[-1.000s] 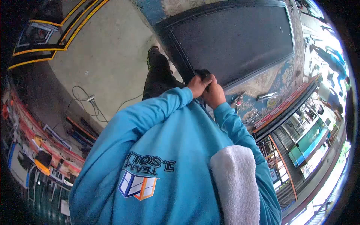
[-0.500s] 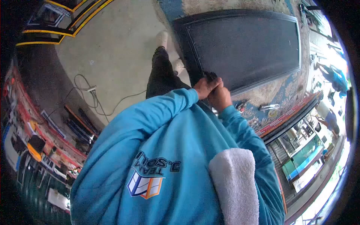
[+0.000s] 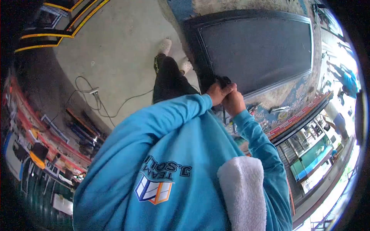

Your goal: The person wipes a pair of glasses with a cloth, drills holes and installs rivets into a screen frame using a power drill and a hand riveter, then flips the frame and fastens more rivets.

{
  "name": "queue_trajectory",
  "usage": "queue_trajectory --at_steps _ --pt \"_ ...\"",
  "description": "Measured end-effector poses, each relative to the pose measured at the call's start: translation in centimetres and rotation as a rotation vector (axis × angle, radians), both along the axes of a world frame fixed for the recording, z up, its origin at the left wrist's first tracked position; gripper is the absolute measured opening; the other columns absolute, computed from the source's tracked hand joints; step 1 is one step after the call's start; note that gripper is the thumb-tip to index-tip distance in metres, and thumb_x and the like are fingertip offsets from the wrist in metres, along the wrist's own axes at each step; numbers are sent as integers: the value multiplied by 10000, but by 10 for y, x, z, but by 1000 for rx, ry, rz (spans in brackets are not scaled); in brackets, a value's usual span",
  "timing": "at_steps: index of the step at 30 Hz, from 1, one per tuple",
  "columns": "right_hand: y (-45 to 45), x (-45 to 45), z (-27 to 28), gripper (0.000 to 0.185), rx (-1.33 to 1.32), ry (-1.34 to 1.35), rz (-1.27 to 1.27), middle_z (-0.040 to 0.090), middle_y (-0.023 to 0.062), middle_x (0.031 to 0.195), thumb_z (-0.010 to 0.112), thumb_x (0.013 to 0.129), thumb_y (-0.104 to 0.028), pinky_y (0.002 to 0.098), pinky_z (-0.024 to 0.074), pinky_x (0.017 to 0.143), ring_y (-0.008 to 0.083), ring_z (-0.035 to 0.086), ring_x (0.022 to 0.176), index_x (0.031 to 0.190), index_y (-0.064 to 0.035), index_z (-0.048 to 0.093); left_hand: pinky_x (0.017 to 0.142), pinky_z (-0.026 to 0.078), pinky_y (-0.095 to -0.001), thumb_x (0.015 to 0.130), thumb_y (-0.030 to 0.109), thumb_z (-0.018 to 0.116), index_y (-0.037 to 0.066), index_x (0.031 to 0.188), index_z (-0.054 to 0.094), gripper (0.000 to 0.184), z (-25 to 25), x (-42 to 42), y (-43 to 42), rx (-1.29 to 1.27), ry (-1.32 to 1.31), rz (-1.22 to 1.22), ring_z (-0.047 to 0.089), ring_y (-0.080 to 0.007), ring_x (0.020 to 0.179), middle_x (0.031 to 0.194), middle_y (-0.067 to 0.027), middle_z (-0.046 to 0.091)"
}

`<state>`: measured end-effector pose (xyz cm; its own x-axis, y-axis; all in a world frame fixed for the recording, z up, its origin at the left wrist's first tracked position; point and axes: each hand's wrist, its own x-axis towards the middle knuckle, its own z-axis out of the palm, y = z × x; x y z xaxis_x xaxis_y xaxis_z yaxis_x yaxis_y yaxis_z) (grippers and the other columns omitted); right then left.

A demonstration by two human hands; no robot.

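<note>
My left hand (image 3: 217, 94) is closed at the near left corner of a large dark framed panel (image 3: 254, 56). A black object (image 3: 222, 81) sticks out beyond its fingers; its kind is unclear. Right against it, my right hand (image 3: 233, 103) is also closed, with the thumbs meeting. Whatever lies inside the right fist is hidden. The panel has a black frame around a dark mesh-like sheet and lies flat ahead of me.
A cable with a pale connector (image 3: 92, 91) lies on the concrete floor at left. Yellow-edged black frames (image 3: 63, 35) stand at the upper left. Metal tools (image 3: 279, 109) rest right of the panel, near long stacked bars (image 3: 296, 123). A person in blue (image 3: 348, 81) is at far right.
The panel and both hands appear slightly farther right and lower in view. My hands stay together at the panel's corner, still closed.
</note>
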<state>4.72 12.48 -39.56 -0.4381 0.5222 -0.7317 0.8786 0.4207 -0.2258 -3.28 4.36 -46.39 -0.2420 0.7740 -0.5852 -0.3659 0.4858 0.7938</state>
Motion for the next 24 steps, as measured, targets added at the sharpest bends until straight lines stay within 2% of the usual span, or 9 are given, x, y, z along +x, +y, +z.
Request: queue_trajectory --at_steps 4,7,9,10,12,16,18,19,24 --pt "12 10 -2 529 -105 77 9 637 305 898 682 805 -276 525 495 741 485 593 912 1168 -3 411 809 470 -446 845 663 532 10 957 638 671 -4 7 8 31 -39 31 629 -345 900 885 -189 652" --pt "9 21 5 549 -165 106 -73 653 261 976 717 797 -226 442 503 812 399 636 981 1203 -14 415 807 471 -433 829 650 573 18 942 642 645 -2 3 4 52 -145 -42 633 -317 893 886 -163 655" --pt "-4 44 10 610 -416 583 -401 640 164 1092 742 789 -177 349 463 888 242 606 1057 1282 -31 416 770 519 -405 819 642 600 35 960 626 624 2 -4 4 43 -147 -71 661 -260 872 887 -136 665" --pt "-12 47 29 610 -407 583 -414 640 164 1092 742 789 -177 349 463 888 242 606 1057 1282 -31 416 770 519 -405 819 642 600 35 960 626 624 3 -6 3 46 -151 -85 661 -260 872 887 -136 665" --pt "-28 51 70 663 -524 438 -776 587 71 1143 735 792 -132 290 420 907 144 528 1064 1360 -39 407 715 572 -390 808 644 614 54 1019 598 627 3 -8 0 -45 -653 59 684 -230 866 908 -118 670" --pt "-47 97 71 705 -709 74 -741 577 46 1117 731 782 -113 275 415 897 136 534 1021 1400 -43 398 646 599 -390 786 624 655 42 1042 568 641 20 -33 1 -164 -661 -90 698 -228 838 911 -134 675" --pt "-60 106 63 690 -630 112 -981 570 20 1085 725 774 -102 255 422 864 118 525 959 1389 -49 416 640 598 -383 781 636 650 40 1031 567 652 19 -31 2 -103 -650 -36 698 -227 823 882 -133 678" --pt "-63 102 61 567 -677 205 -1024 593 7 1009 724 777 -117 250 436 806 108 531 891 1296 -40 508 634 597 -376 777 649 644 37 1021 566 663 19 -30 1 -45 -642 19 699 -225 808 853 -131 681" --pt "-88 78 37 290 -372 203 -828 592 -28 763 720 812 -211 256 429 621 76 506 687 1023 -23 651 634 578 -354 789 654 626 61 976 574 625 19 -23 0 -63 -663 50 684 -209 749 792 -119 677"
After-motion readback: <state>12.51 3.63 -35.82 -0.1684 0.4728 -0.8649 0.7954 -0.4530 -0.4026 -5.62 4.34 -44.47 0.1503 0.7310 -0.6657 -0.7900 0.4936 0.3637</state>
